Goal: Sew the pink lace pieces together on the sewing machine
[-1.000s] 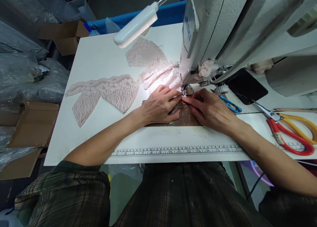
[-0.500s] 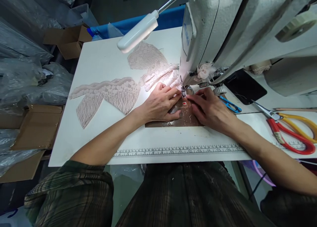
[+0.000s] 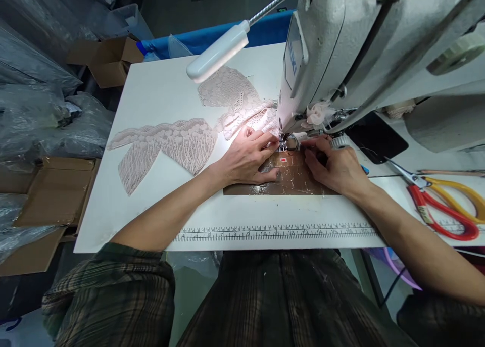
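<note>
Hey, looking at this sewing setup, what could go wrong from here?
The left hand has its fingertips right beside the presser foot, so they could get caught if the sewing machine runs.

The bunched lace beside the machine head might fold under the foot and pucker.

The scissors lie on the table near the right forearm, which could perhaps knock them if it swings outward.

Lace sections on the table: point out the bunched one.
The brightly lit pink section beside the left hand, in folds by the sewing machine; the upper section below the lamp and the pointed section farther left lie flat.
</note>
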{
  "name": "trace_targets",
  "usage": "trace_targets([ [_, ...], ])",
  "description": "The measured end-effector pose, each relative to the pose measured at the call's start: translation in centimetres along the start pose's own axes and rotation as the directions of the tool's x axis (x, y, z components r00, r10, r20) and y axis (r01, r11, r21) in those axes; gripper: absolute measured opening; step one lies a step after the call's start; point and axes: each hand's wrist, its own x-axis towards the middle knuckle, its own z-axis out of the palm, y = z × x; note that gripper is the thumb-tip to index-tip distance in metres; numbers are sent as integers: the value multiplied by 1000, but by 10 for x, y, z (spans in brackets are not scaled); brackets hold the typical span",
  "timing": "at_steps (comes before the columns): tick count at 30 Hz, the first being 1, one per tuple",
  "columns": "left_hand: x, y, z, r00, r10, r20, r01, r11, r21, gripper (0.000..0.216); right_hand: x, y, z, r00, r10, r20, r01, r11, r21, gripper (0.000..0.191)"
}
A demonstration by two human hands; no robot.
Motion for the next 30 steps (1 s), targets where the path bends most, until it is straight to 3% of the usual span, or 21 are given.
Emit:
trace_targets([
  [30,-2,2,2,998,-52,-23,49,995,-85,47,-1,-7,-9,999,40,18,-41,997,69,32],
])
